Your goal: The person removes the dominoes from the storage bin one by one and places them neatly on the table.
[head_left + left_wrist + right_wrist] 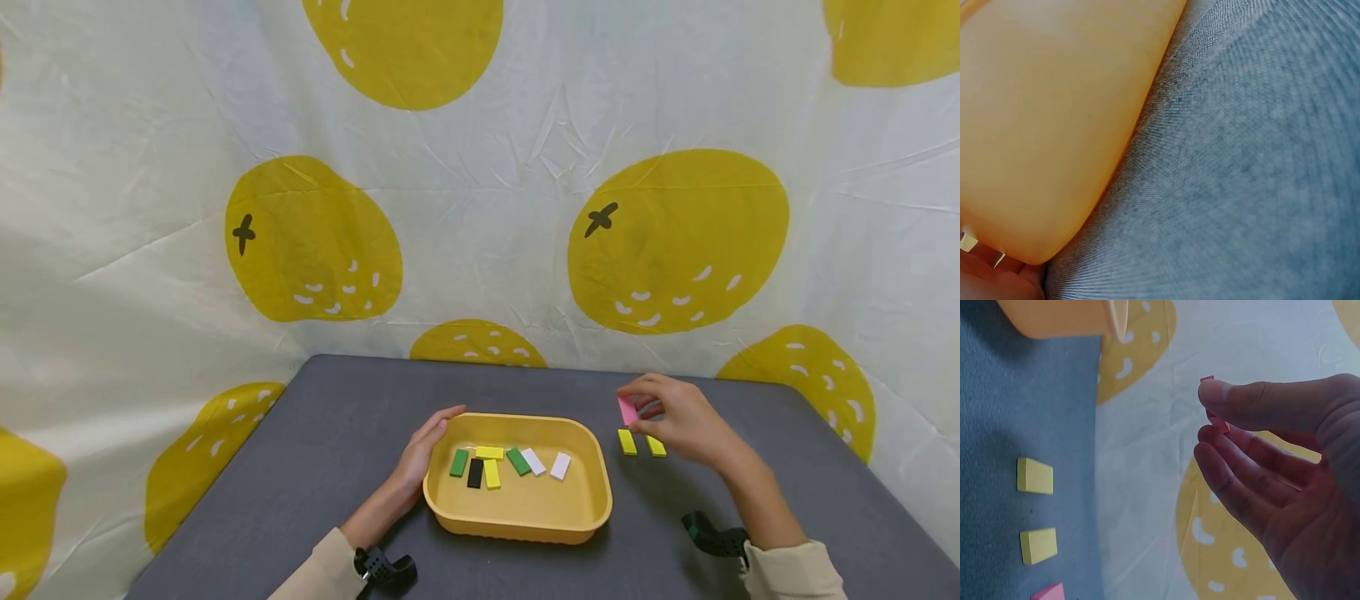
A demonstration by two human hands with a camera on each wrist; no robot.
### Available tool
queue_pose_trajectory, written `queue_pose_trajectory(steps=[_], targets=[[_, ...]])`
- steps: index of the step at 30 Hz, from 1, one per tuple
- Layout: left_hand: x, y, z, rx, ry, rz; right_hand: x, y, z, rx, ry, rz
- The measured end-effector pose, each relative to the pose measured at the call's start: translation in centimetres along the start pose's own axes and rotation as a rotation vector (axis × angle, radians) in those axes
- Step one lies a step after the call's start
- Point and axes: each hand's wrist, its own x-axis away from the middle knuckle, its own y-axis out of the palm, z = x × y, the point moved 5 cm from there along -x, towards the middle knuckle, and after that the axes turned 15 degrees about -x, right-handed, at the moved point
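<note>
Between thumb and fingertips, my right hand [678, 421] pinches a small flat pink block [627, 410], raised above the table. Two yellow blocks [627, 442] [1039, 545] stand close to it on the table, and another pink block [1049, 592] shows at the lower edge of the right wrist view. My left hand [420, 454] rests along the left side of a yellow plastic bin [517, 527], its fingers extended against the wall near the far corner. Inside the bin lie several blocks: green [459, 463], black [475, 473], yellow [491, 474] and white [560, 466].
A dark grey table [315, 467] carries everything. Its far edge meets a white curtain [480, 250] printed with big yellow fruits, which also runs along the left and right sides. Black straps with wrist cameras [386, 571] sit by both sleeves.
</note>
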Motion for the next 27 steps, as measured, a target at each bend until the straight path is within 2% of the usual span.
queue_pose_trajectory(steps=[15, 27], targets=[[0.0, -0.1, 0.2, -0.015, -0.004, 0.006, 1.1, -2.2, 3.1, -0.004, 0.132, 0.01], [0.0, -0.1, 0.2, 0.007, -0.002, -0.008, 2.9, -4.2, 6.5, 0.018, 0.189, 0.003]])
